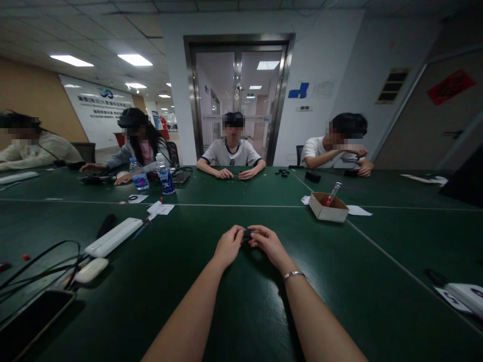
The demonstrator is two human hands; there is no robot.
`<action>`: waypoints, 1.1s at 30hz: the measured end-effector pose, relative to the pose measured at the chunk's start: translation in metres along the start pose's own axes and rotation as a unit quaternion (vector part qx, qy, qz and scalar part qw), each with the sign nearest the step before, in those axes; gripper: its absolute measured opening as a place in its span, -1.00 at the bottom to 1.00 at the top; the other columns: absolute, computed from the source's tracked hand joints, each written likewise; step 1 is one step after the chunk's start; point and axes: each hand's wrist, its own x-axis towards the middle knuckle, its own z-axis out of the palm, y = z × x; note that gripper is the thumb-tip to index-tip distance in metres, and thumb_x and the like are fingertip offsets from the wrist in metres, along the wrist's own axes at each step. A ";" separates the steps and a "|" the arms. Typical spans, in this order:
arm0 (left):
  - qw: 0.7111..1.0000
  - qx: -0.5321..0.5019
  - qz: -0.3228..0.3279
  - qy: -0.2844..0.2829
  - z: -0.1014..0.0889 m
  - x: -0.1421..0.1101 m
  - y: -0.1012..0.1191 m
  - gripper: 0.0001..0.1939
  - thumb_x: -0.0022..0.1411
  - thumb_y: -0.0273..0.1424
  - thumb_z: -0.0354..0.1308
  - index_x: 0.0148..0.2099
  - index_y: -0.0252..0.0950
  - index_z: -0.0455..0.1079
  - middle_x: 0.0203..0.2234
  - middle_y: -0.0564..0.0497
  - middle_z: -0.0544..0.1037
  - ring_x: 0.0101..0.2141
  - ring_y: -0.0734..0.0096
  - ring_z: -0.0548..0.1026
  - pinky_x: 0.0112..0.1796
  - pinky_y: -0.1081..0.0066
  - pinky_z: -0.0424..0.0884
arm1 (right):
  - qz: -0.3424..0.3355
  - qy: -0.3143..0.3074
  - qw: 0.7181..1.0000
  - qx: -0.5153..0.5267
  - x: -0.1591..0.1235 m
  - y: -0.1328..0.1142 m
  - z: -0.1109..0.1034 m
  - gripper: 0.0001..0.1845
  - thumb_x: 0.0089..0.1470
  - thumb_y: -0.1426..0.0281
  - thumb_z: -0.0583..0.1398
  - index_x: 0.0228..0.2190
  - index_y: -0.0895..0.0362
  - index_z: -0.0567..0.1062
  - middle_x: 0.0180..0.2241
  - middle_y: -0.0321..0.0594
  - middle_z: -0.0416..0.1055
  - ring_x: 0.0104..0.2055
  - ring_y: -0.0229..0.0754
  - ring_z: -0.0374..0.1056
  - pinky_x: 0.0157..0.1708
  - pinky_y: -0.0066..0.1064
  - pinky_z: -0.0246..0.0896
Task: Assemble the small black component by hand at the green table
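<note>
Between my two hands is a small black block-like piece (247,235), too small and dark to name further. My left hand (229,245) pinches its left end with thumb and fingers. On its right end, my right hand (268,243) is closed with bent fingers, a metal bracelet (294,274) round that wrist. Both hands are held close together over the dark green table (241,311). Fingertips cover much of the piece.
An open cardboard box (328,213) with a red-and-clear tube stands ahead right. Leftward lie a white power strip (113,238), a white case (91,270), cables and a phone (37,322). Two bottles (165,176) stand farther back. Several people sit across the table.
</note>
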 end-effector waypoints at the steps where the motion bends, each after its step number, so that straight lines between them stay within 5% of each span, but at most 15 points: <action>1: 1.000 0.000 0.011 0.002 -0.001 -0.001 -0.001 -0.70 0.32 -0.20 -0.07 -0.08 -0.20 0.40 -0.37 0.02 0.48 -0.37 0.41 0.44 -0.33 0.44 0.33 | 0.001 -0.004 1.000 -0.006 -0.001 0.000 0.000 -0.57 -0.20 0.31 0.40 -0.23 0.21 0.54 -0.45 -0.23 0.48 -0.43 -0.26 0.42 -0.39 -0.48 0.35; 14: 0.999 -0.032 0.024 0.022 -0.003 -0.002 -0.004 -0.75 0.21 -0.36 0.04 -0.08 -0.26 0.39 -0.22 -0.06 0.51 -0.27 0.38 0.46 -0.31 0.45 0.40 | -0.012 -0.011 1.000 -0.020 -0.001 0.001 0.000 -0.57 -0.19 0.30 0.39 -0.23 0.19 0.55 -0.48 -0.25 0.46 -0.44 -0.27 0.40 -0.41 -0.47 0.31; 23: 0.999 -0.035 0.011 0.007 -0.004 -0.003 -0.004 -0.71 0.28 -0.22 -0.05 -0.13 -0.25 0.41 -0.51 0.05 0.42 -0.46 0.44 0.40 -0.41 0.47 0.34 | -0.032 -0.028 0.999 -0.028 -0.002 0.002 -0.001 -0.62 -0.16 0.33 0.36 -0.23 0.20 0.56 -0.46 -0.25 0.43 -0.48 -0.29 0.35 -0.47 -0.48 0.25; 29: 0.999 -0.051 0.005 0.003 -0.004 -0.003 -0.001 -0.75 0.22 -0.32 0.01 -0.10 -0.26 0.40 -0.31 0.00 0.47 -0.45 0.51 0.39 -0.41 0.50 0.34 | -0.032 -0.026 0.999 -0.020 -0.002 0.001 -0.001 -0.62 -0.19 0.36 0.36 -0.24 0.19 0.56 -0.47 -0.28 0.40 -0.48 -0.30 0.32 -0.48 -0.49 0.23; 33: 0.999 -0.046 0.001 -0.004 -0.004 -0.002 -0.001 -0.72 0.27 -0.26 -0.05 -0.12 -0.26 0.40 -0.49 0.06 0.42 -0.49 0.49 0.38 -0.45 0.51 0.30 | -0.023 -0.022 0.999 -0.012 -0.005 -0.003 0.001 -0.63 -0.23 0.39 0.36 -0.26 0.18 0.56 -0.40 -0.25 0.41 -0.45 -0.29 0.35 -0.45 -0.48 0.26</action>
